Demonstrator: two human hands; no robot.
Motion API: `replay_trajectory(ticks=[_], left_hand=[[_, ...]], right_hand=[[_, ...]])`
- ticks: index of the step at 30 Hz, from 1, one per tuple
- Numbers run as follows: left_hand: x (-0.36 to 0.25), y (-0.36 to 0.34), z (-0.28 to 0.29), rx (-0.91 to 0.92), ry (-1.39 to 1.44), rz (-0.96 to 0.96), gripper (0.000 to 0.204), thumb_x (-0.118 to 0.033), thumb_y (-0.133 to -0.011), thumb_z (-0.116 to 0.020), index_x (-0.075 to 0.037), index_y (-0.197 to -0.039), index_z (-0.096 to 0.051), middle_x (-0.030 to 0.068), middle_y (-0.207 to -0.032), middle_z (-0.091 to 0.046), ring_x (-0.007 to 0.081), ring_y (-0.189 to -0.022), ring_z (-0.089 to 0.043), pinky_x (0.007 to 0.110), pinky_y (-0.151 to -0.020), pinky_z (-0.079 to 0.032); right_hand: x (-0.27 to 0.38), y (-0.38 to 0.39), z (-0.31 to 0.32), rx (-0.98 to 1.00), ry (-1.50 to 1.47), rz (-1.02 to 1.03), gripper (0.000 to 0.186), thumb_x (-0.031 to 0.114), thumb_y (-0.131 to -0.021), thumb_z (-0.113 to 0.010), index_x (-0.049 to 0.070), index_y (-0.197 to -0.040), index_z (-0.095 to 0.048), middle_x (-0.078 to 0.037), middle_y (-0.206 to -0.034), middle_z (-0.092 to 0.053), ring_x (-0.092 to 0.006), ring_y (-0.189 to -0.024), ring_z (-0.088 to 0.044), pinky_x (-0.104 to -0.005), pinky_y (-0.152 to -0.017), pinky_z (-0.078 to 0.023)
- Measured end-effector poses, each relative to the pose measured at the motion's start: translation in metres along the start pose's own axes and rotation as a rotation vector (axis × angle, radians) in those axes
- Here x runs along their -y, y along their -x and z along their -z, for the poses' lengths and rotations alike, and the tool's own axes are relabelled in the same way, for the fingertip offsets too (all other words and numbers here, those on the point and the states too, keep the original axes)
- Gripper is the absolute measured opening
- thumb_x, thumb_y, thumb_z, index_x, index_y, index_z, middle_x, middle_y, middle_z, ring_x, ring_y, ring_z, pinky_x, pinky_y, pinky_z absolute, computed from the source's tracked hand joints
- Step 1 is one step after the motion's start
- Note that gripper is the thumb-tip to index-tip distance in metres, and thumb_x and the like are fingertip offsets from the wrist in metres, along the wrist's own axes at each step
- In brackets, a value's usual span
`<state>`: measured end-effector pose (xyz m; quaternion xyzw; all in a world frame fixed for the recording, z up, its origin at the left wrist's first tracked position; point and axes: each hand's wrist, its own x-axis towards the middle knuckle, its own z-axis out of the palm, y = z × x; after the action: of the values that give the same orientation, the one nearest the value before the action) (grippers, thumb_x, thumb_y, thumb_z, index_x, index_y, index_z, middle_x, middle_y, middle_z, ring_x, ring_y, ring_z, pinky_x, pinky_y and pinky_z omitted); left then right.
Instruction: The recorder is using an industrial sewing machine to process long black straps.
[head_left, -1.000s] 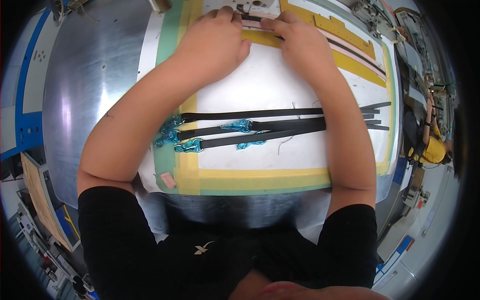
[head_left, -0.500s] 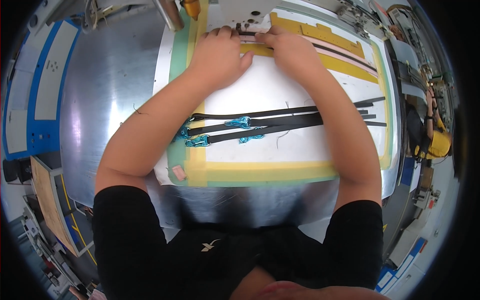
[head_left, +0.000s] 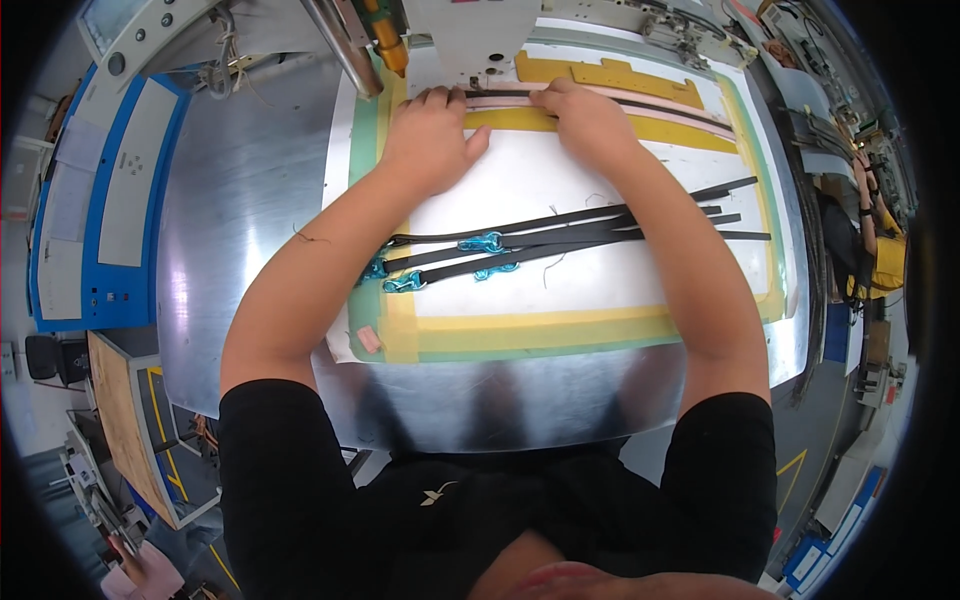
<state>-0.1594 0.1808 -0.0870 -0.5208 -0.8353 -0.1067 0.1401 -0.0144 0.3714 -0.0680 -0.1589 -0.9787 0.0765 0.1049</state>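
My left hand (head_left: 428, 140) and my right hand (head_left: 588, 122) lie flat side by side at the far edge of a white board with yellow and green taped borders (head_left: 520, 325). Their fingertips press a thin black strap (head_left: 505, 94) that lies along a pink strip (head_left: 660, 98) on a yellow template, just under the head of a sewing machine (head_left: 470, 35). Between my forearms, several black straps with turquoise metal sliders (head_left: 485, 243) lie loose across the white board.
The board rests on a shiny metal table (head_left: 240, 200). A blue and grey control panel (head_left: 110, 190) stands at the left. A wooden board (head_left: 125, 430) leans below it. At the far right a person in yellow (head_left: 875, 250) works at another station.
Both hands stay on the strap under the machine head. The view has tilted so the board and hands appear lower and nearer.
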Motion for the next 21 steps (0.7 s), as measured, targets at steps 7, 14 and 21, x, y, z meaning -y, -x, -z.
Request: replay_trajectory(ticks=[7, 14, 21], left_hand=[[-0.006, -0.004, 0.010, 0.085, -0.056, 0.002, 0.060, -0.044, -0.098, -0.058, -0.002, -0.140, -0.061, 0.0202, -0.132, -0.063, 0.0363, -0.118, -0.063, 0.047, -0.105, -0.048], [-0.028, -0.018, 0.010, 0.163, -0.059, 0.023, 0.055, -0.049, -0.093, -0.062, -0.004, -0.125, -0.069, 0.0194, -0.127, -0.066, 0.0331, -0.122, -0.062, 0.047, -0.102, -0.048], [-0.045, -0.021, 0.024, 0.270, -0.046, 0.141, 0.061, -0.052, -0.094, -0.062, -0.005, -0.131, -0.068, 0.0202, -0.134, -0.063, 0.0367, -0.128, -0.057, 0.049, -0.107, -0.043]], right_hand=[[0.003, -0.002, -0.001, -0.005, 0.034, 0.030, 0.044, -0.002, -0.093, -0.053, 0.014, -0.131, -0.070, -0.008, -0.122, -0.066, -0.0309, -0.114, -0.067, -0.0434, -0.096, -0.055], [0.007, -0.003, 0.002, -0.016, 0.052, 0.063, 0.039, 0.006, -0.097, -0.051, 0.015, -0.129, -0.071, -0.010, -0.124, -0.067, -0.0333, -0.113, -0.068, -0.0452, -0.097, -0.055], [-0.030, 0.012, 0.012, -0.021, 0.104, -0.019, 0.042, 0.004, -0.096, -0.047, 0.015, -0.129, -0.071, -0.013, -0.127, -0.067, -0.0370, -0.116, -0.066, -0.0479, -0.099, -0.052]])
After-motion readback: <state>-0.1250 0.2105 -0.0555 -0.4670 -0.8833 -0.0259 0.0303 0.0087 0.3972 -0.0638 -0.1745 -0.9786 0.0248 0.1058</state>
